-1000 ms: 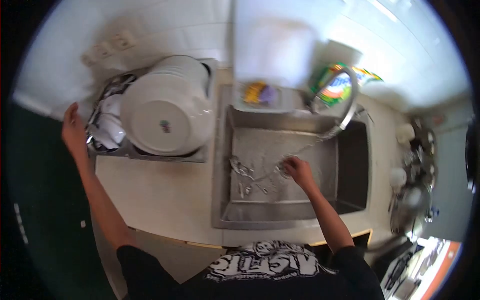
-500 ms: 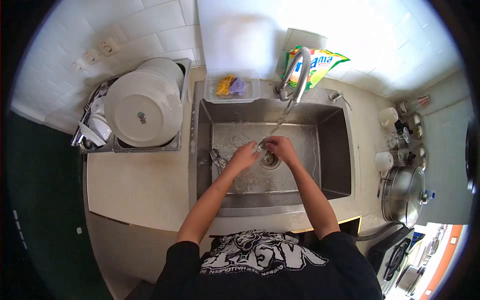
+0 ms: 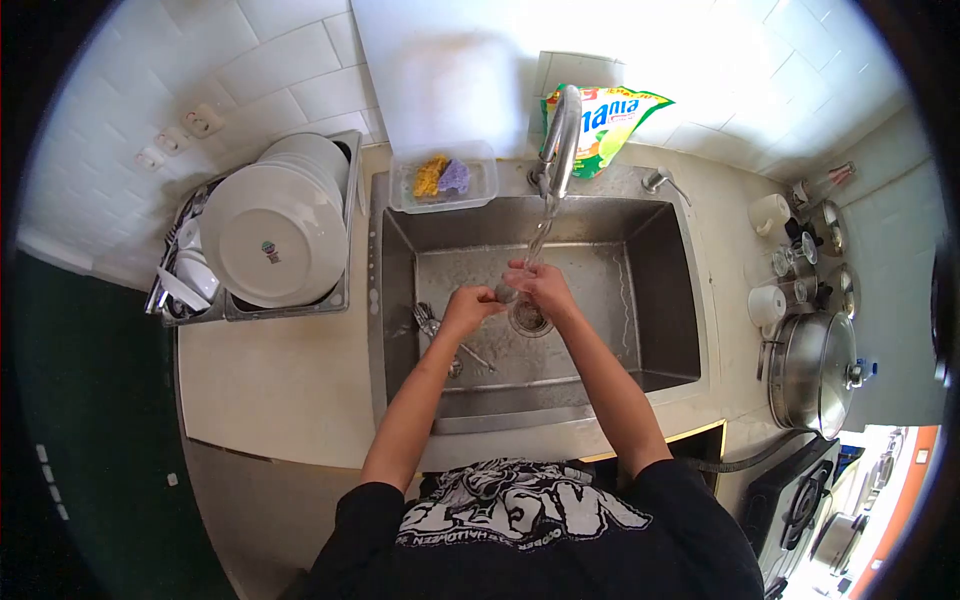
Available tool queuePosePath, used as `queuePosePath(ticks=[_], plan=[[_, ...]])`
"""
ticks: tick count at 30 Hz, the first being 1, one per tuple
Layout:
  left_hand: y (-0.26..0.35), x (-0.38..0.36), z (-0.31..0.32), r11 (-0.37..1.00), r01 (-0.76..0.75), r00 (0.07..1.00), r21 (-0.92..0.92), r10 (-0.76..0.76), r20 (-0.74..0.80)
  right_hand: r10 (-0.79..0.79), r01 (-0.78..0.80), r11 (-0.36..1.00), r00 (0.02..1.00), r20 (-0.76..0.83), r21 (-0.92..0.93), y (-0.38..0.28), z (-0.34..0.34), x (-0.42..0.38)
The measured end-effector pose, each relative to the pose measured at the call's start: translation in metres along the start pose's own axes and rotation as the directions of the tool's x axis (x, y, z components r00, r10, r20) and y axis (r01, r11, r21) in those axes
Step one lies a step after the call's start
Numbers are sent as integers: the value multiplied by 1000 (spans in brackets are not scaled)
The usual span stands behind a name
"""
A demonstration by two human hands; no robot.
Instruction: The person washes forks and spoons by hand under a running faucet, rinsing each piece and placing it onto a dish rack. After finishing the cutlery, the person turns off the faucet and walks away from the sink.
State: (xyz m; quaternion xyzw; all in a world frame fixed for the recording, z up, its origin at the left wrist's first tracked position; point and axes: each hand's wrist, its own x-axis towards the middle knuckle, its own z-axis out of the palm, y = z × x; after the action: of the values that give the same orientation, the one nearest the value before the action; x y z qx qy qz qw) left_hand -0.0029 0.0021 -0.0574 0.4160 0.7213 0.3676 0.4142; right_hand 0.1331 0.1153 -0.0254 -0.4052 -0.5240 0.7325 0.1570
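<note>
Left hand and right hand pinched on a small metal piece, maybe a spoon, frame centre, under running water. Wet metal could slip into the drain. Packet, upper centre: "ania" legible. Shirt, bottom: "HALLOWEEN". Plate, left: emblem unreadable.
</note>
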Motion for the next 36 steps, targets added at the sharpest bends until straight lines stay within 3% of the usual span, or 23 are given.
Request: queuePosePath(ticks=[1, 3, 4, 6, 12, 15, 18, 21, 23, 24, 26, 30, 33, 34, 36], plan=[[-1, -1, -1, 999, 6, 1000, -36, -5, 22, 32, -33, 995, 999, -17, -91, -7, 3, -2], [-4, -3, -2, 994, 18, 998, -108, -11, 68, -68, 62, 979, 997, -23, -194, -13, 5, -2], [-4, -2, -1, 974, 20, 995, -227, 2, 96, -120, 111, 963, 992, -24, -245, -16, 5, 0], [-3, 1, 4, 891, 32, 988, -452, 41, 151, -171, 165, 981, 983, -61, -99, -10, -14, 17], [23, 24, 6, 874, 94, 949, -476, 66, 309, -198, 272, 901, 951, -238, 337, -35, -69, -2], [35, 35, 27, 586, 216, 926, -781, 131, 355, -162, 335, 816, 914, -371, 470, -22, -104, 0], [47, 37, 34, 514, 242, 889, -823, 223, 401, -123, 369, 764, 888, -442, 529, -11, -121, -4], [52, 28, 24, 705, 241, 890, -667, 114, 441, -109, 371, 753, 884, -454, 543, 3, -123, -3], [48, 24, 11, 855, 127, 928, -503, 76, 364, -75, 331, 763, 898, -433, 555, 8, -113, -4], [45, 21, 4, 912, 75, 945, -402, 63, 320, -19, 234, 810, 927, -375, 537, 11, -107, -6], [45, 10, -13, 965, 11, 978, -262, 45, 204, 96, 42, 877, 961, -261, 478, 14, -89, -7], [53, -19, -39, 976, -137, 990, 168, 142, -19, 134, -104, 972, 982, -135, 211, 36, -61, 4], [50, -36, -54, 991, -93, 992, 95, 100, -78, 13, 43, 965, 978, -209, 260, 43, -36, 9], [44, -38, -55, 988, -19, 994, -155, 3, -107, -37, 104, 958, 969, -245, 269, 42, -30, 10], [28, -44, -56, 781, 100, 975, -616, -200, -94, 8, 32, 976, 983, -182, 216, 40, -23, 11]])
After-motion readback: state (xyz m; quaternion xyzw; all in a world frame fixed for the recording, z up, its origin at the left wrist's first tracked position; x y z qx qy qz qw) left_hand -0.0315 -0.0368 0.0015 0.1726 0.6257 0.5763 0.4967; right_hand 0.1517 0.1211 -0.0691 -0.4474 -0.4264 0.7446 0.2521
